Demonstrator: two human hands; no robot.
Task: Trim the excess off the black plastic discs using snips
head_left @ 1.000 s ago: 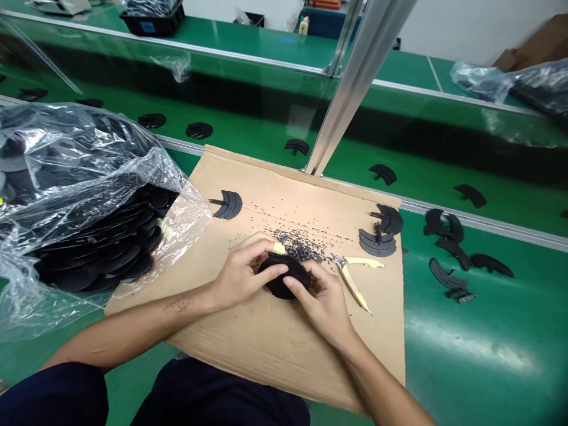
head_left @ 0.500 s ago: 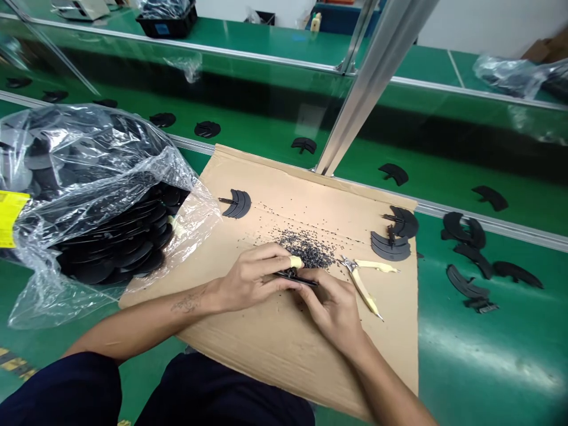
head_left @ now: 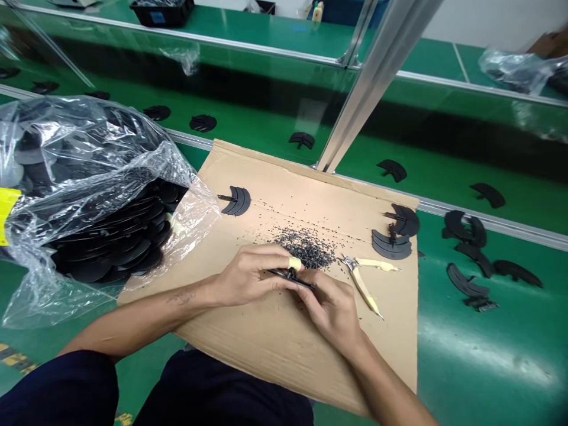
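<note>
Between both hands, over the cardboard sheet (head_left: pixel 266 331), is a thin black plastic part (head_left: pixel 290 277), seen nearly edge-on. My left hand (head_left: pixel 255 273) grips its left side, with a pale yellow cover on one fingertip. My right hand (head_left: pixel 332 302) closes on its right end; some of those fingers are hidden. Just beyond the hands lies a heap of tiny black bits (head_left: pixel 306 245). Yellow-handled nippers (head_left: pixel 361 278) rest with spread handles to the right of my right hand.
A clear plastic bag (head_left: pixel 89 142) full of black discs (head_left: pixel 119 242) bulges at the left. Curved black parts (head_left: pixel 390 244) lie at the cardboard's right edge, one more (head_left: pixel 239 201) at its left. Several sit on the green bench (head_left: pixel 470 343). A metal post (head_left: pixel 368 89) rises behind the cardboard.
The black part has tilted slightly between my hands, and more of its left end shows. Both hands keep their hold. The whole view has shifted a little.
</note>
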